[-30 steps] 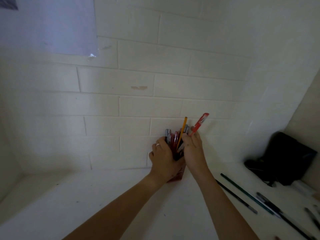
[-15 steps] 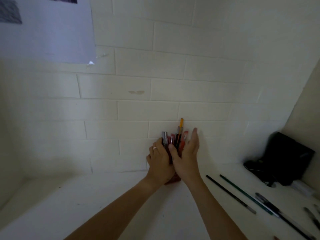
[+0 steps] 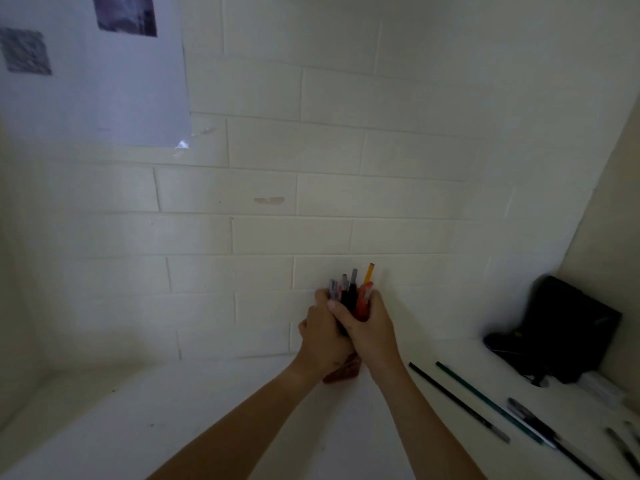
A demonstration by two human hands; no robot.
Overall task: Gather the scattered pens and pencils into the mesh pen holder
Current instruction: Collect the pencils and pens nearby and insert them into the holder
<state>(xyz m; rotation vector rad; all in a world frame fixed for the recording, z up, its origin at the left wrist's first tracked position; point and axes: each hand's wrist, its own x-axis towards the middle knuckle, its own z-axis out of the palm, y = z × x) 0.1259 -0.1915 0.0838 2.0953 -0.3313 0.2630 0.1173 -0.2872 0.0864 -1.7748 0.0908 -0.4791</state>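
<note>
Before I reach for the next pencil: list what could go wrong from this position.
1. Both the left hand and right hand wrap the pen holder, hiding most of it. Letting go abruptly might tip it, since the pens stand tall above the rim.
2. The orange pencil sticks up highest and could catch a finger on withdrawal.
3. The loose black pencil and green pencil lie beside the right forearm; a sweeping reach might roll them.

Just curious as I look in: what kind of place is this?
Probably a plain desk corner in a study or office: a white brick wall with a taped-up paper sheet, and pens and pencils scattered on the white tabletop.
</note>
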